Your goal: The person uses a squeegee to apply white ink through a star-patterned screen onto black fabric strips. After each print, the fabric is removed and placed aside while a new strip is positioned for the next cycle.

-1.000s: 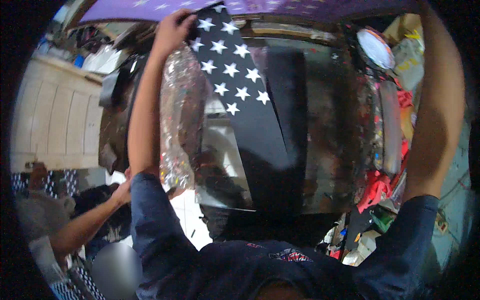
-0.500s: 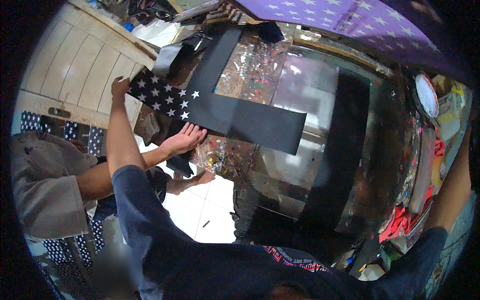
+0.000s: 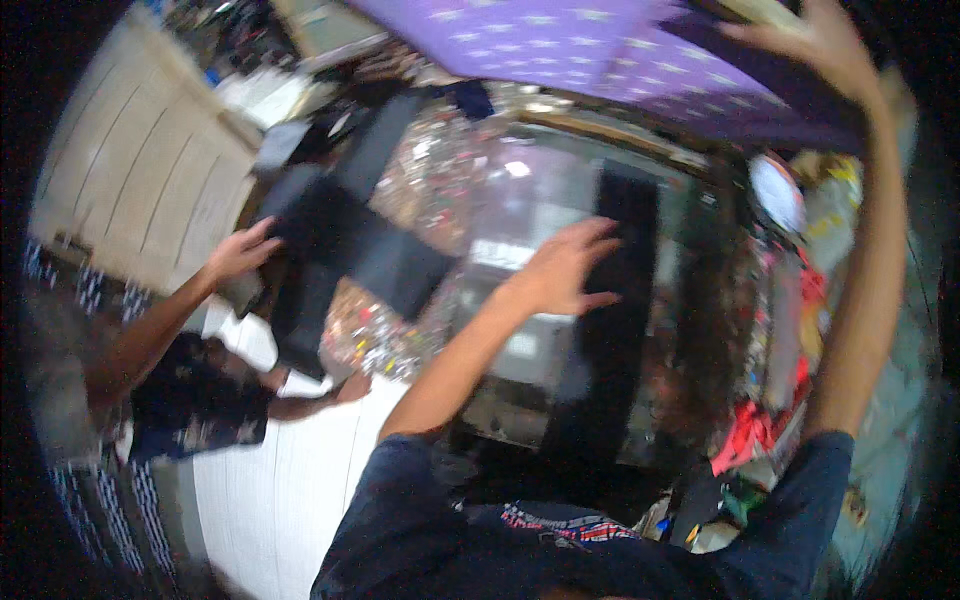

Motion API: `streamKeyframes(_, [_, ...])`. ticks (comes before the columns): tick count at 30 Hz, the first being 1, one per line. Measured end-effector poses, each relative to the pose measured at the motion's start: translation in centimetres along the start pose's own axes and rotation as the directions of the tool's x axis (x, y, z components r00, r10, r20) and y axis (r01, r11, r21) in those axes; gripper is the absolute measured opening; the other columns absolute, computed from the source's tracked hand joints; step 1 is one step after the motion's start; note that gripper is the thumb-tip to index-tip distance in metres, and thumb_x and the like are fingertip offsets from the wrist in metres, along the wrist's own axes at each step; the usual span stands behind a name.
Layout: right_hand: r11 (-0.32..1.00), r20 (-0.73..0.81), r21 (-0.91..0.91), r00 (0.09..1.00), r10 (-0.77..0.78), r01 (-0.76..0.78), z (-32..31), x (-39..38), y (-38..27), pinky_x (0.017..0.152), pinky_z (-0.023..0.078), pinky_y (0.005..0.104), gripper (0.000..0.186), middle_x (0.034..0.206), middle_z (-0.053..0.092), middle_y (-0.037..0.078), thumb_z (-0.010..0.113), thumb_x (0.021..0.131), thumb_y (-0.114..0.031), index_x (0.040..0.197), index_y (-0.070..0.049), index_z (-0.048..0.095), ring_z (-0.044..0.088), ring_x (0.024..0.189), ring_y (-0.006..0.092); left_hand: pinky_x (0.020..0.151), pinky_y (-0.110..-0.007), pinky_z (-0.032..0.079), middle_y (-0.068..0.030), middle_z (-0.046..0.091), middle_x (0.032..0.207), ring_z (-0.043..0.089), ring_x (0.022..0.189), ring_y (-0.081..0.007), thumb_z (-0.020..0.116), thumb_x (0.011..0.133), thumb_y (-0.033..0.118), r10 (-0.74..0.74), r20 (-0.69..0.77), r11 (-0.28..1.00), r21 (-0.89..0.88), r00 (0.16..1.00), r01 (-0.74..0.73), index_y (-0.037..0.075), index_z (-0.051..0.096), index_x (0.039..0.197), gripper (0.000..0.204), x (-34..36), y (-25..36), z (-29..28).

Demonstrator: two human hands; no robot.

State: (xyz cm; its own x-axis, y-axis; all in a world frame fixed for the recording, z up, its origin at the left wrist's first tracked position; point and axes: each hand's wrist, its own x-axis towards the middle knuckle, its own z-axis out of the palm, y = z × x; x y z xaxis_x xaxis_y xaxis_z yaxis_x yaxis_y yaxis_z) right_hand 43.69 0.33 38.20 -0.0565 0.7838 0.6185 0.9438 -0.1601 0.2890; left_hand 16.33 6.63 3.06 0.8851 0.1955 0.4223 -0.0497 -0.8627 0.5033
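My left hand (image 3: 560,270) is open, fingers spread over a glossy board (image 3: 500,340), near a long black strip (image 3: 610,350) lying on it. At the top right my right hand (image 3: 805,50) grips the frame of a purple star-patterned screen (image 3: 570,40), raised over the board's far side; motion blurs its fingers. To the left, another person's hand (image 3: 235,255) touches black pieces (image 3: 395,265) lying across a paint-spattered surface (image 3: 425,165). No stars can be made out on those pieces.
A pale wooden door (image 3: 130,170) stands at the left. The co-worker's legs and white floor (image 3: 270,500) are below it. Along the right lie a round white lid (image 3: 775,190), red rags (image 3: 745,435) and clutter. Star-patterned strips (image 3: 120,520) are at the lower left.
My left hand has released the starred black strip and moved right over the board. My right hand has come up into view on the screen. The co-worker's hand has shifted up and left.
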Motion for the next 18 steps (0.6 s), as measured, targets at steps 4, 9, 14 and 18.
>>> streamKeyframes(4, [0.999, 0.046, 0.013, 0.998, 0.051, -0.052, -0.8, -0.2, -1.5, 0.095, 0.053, 0.0433, 0.107, 0.118, 0.07, 0.027, 0.081, 0.053, -0.075, 0.12, 0.006, 0.068, 0.069, 0.105, 0.039, 0.126, -0.052, 0.02, -0.02, 0.025, 0.166, 0.025, 0.154, -0.0363, 0.074, 0.078, 0.067, -0.002, 0.171, 0.986, 0.163, 0.985, -0.027, 0.008, 0.028, 0.16, 0.111, -1.3, -3.0, 0.8])
streamKeyframes(9, [0.997, 0.11, 0.006, 0.991, 0.079, -0.08, -1.7, 0.7, -2.8, 0.097, 0.053, 0.0439, 0.112, 0.121, 0.068, 0.029, 0.079, 0.052, -0.079, 0.122, 0.008, 0.067, 0.068, 0.11, 0.0408, 0.127, -0.051, 0.015, -0.0152, 0.027, 0.167, 0.023, 0.155, -0.0299, 0.07, 0.075, 0.075, -0.05, 0.279, 0.974, 0.225, 0.959, -0.015, 0.006, 0.028, 0.16, 0.117, -2.3, -3.7, 1.5])
streamKeyframes(14, [0.996, 0.083, 0.077, 0.996, 0.043, -0.049, -1.4, 1.1, -2.2, 0.091, 0.056, 0.043, 0.099, 0.11, 0.073, 0.027, 0.084, 0.051, -0.073, 0.109, 0.006, 0.073, 0.072, 0.1, 0.0385, 0.127, -0.051, 0.015, -0.0149, 0.029, 0.166, 0.025, 0.154, -0.0295, 0.07, 0.075, 0.076, -0.035, 0.26, 0.969, 0.245, 0.965, -0.031, 0.005, 0.028, 0.159, 0.118, -2.5, -3.9, 1.9])
streamKeyframes(18, [0.996, 0.064, 0.074, 0.997, 0.037, -0.041, -1.4, 1.2, -2.5, 0.089, 0.057, 0.0423, 0.098, 0.108, 0.074, 0.025, 0.084, 0.051, -0.073, 0.109, 0.005, 0.073, 0.073, 0.096, 0.0367, 0.126, -0.052, 0.016, -0.0175, 0.031, 0.165, 0.027, 0.154, -0.0308, 0.074, 0.074, 0.072, -0.01, 0.266, 0.969, 0.242, 0.964, -0.057, 0.004, 0.029, 0.159, 0.117, -2.2, -4.2, 1.6])
